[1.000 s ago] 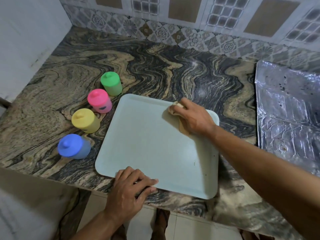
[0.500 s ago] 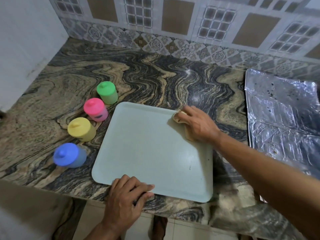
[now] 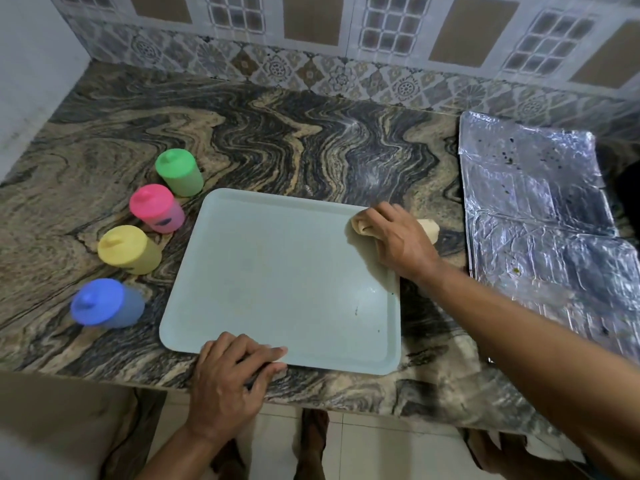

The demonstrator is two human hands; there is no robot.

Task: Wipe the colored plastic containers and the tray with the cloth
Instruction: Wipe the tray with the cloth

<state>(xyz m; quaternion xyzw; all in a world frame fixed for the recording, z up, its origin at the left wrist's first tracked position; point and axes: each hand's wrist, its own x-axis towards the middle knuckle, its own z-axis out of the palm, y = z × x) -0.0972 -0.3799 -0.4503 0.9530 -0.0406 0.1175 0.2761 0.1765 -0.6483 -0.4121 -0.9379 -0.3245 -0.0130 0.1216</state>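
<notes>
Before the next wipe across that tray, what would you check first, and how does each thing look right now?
1. Cloth in hand: ok. The right hand grips the cloth at the tray's far right corner.
2. Tray held steady: ok. The left hand presses the near edge of the tray.
3. Tray fully on the counter: ok, though its near edge lies close to the counter's edge.
4. Sweep path clear: ok. Nothing stands on the tray; the four containers, green, pink, yellow and blue, stand beside its left side.
5. Tray clean: not ok. Small dark specks show near its right side.
6. Containers already wiped: cannot tell.
</notes>
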